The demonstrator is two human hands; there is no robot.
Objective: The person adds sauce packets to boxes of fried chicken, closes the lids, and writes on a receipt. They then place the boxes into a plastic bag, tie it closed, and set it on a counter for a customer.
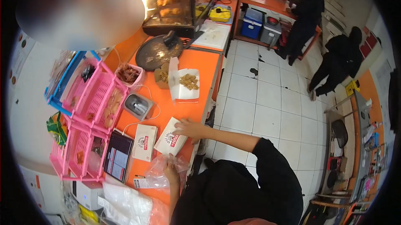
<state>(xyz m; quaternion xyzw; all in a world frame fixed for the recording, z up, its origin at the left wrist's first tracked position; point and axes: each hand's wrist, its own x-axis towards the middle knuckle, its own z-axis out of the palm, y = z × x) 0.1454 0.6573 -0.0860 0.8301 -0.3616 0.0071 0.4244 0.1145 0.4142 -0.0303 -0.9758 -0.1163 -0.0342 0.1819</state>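
Orange counter (163, 117), filling the space in front of me. A clear plastic bag (156, 174) lies crumpled near its edge, my left hand (171, 173) closed on it. Just above the bag is a shut white printed box (170, 140), my right hand (190, 129) laid over its upper end, fingers spread. Beside it lies a smaller-looking printed carton (145, 142).
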